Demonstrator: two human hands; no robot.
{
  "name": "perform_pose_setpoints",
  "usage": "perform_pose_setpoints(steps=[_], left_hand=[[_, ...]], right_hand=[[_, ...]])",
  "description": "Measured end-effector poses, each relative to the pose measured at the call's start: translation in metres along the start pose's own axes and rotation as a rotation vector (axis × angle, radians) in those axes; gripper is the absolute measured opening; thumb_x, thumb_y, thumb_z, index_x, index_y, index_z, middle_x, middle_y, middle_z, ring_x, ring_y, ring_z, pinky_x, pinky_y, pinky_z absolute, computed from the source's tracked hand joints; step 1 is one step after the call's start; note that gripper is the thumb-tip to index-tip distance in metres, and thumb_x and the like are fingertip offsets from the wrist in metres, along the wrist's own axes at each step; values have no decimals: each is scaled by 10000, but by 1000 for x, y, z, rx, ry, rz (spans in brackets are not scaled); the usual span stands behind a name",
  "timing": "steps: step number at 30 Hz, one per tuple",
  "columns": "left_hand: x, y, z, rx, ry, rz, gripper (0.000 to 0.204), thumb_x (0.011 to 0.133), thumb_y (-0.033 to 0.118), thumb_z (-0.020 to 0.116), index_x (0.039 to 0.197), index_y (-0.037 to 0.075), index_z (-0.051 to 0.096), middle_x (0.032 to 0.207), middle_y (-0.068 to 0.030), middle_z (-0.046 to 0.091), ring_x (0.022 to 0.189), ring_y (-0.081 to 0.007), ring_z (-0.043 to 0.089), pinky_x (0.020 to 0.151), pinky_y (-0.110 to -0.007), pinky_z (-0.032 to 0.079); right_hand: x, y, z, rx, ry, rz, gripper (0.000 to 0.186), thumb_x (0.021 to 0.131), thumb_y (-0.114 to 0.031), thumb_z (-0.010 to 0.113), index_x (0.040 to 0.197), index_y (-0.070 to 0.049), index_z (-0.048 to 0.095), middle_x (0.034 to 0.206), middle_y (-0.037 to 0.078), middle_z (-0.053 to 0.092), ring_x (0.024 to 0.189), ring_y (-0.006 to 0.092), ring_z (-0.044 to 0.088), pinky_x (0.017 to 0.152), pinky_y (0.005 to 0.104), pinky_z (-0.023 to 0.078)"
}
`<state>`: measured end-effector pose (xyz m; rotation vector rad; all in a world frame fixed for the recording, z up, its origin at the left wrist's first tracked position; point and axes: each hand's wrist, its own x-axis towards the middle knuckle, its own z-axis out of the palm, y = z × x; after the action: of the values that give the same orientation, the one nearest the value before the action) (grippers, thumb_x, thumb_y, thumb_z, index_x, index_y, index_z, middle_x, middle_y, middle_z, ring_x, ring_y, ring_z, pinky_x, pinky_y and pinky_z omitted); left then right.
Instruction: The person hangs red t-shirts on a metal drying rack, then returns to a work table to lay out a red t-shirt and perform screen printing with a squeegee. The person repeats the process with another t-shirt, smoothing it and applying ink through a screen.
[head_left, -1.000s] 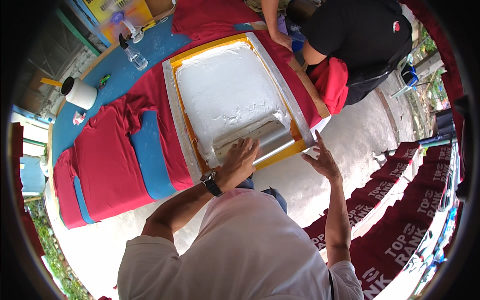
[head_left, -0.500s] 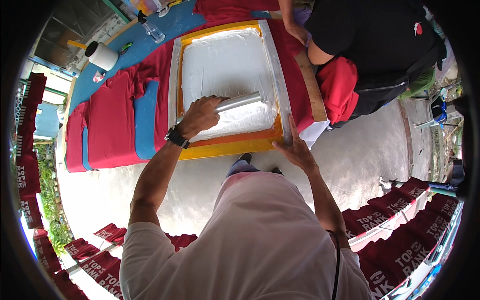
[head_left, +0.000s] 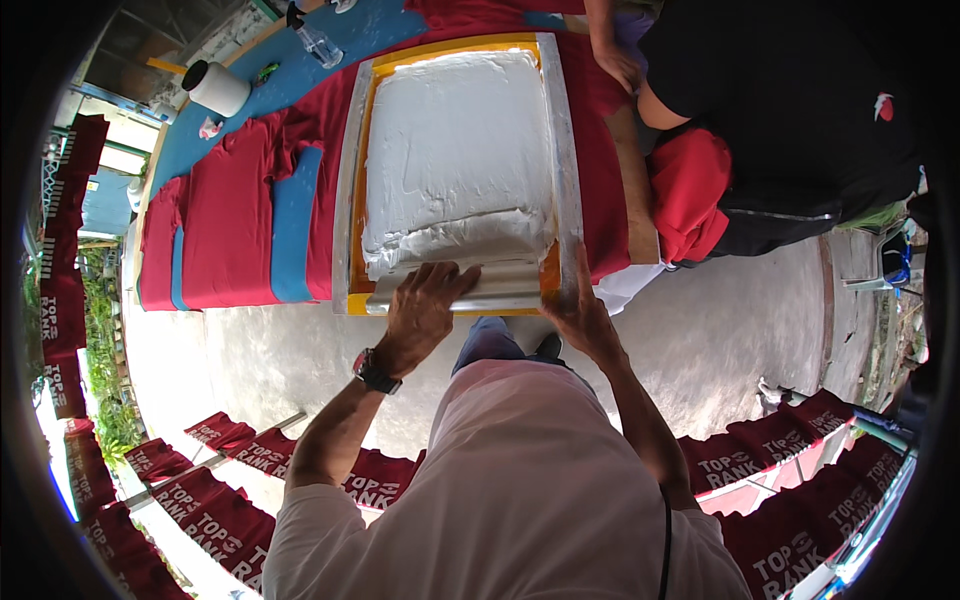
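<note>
A screen printing frame [head_left: 561, 150] with grey side rails and yellow inner edges lies over a dark red shirt on the table. Thick white ink [head_left: 460, 140] coats its mesh, with a ridge across the near part. My left hand [head_left: 422, 305], a watch at its wrist, is closed around a long metal squeegee [head_left: 500, 290] that lies crosswise at the frame's near end. At the near right corner my right hand [head_left: 580, 318] grips the frame, thumb on the near edge and fingers along the side rail.
Dark red shirts [head_left: 232, 220] lie over the blue table [head_left: 295, 225]. Behind them stand a white jar [head_left: 217, 88] and a spray bottle [head_left: 318, 42]. A person in black [head_left: 770, 110] stands at the right, a hand by the table. Printed red shirts [head_left: 790, 540] hang on racks around me.
My left hand has drawn the squeegee toward me, from mid-screen to the near end, and levelled it. White ink has gathered in a ridge. My right hand stays at the frame's corner.
</note>
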<state>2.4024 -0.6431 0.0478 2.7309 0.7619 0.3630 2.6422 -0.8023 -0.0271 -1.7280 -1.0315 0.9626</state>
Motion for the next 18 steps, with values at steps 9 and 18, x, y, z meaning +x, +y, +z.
perform_pose_setpoints(steps=[9, 18], left_hand=[[57, -33, 21, 127, 51, -66, 602, 836, -43, 655, 1404, 149, 604, 1191, -127, 606, 1120, -327, 604, 985, -475, 492], [245, -175, 20, 132, 189, 57, 508, 839, -94, 629, 1295, 128, 658, 1043, -101, 639, 1005, -309, 651, 870, -455, 554]], right_hand=[[5, -24, -6, -29, -55, 151, 1147, 909, -205, 800, 1676, -111, -47, 1559, 348, 436, 1267, 476, 628, 1036, 515, 541], [14, -37, -6, -18, -44, 232, 1130, 897, -218, 820, 1667, -37, 14, 1434, 324, 581, 1240, 450, 655, 1042, 480, 553]])
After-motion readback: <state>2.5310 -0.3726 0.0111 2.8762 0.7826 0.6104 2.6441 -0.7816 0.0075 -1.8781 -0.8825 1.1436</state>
